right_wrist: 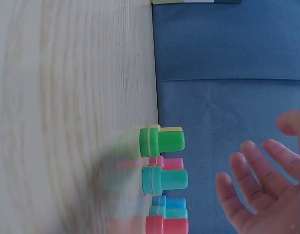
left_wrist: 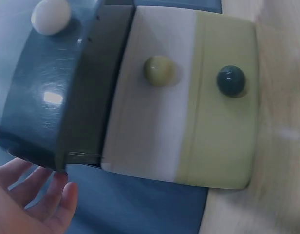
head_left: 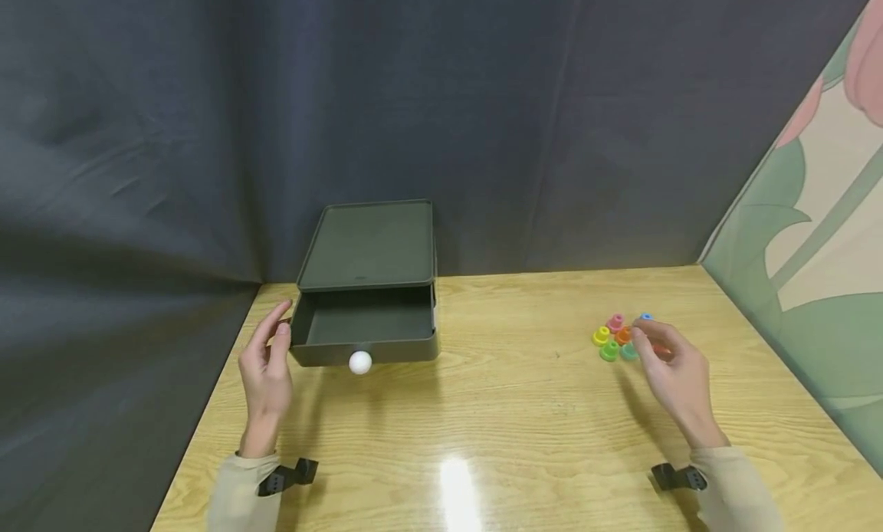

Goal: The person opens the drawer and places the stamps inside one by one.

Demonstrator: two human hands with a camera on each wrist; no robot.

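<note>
A small drawer cabinet (head_left: 372, 244) stands at the back left of the table. Its dark green top drawer (head_left: 403, 353) is pulled out, with a white ball knob (head_left: 360, 362) on the front. Beside the drawer's left front corner is my left hand (head_left: 267, 375), fingers loosely spread and fingertips right at its edge. On the right, my right hand (head_left: 679, 375) hovers over a cluster of small colourful toy stamps, holding none. Among them are a green stamp (right_wrist: 162, 141), a teal stamp (right_wrist: 164, 180) and a red stamp (right_wrist: 167, 225); the hand partly hides the cluster in the head view.
Below the top drawer, a white drawer (left_wrist: 135, 117) and a yellow-green drawer (left_wrist: 218, 136) are closed, each with a ball knob. A dark curtain (head_left: 497, 133) hangs behind the wooden table (head_left: 517, 409). A floral panel (head_left: 821, 287) borders the right side.
</note>
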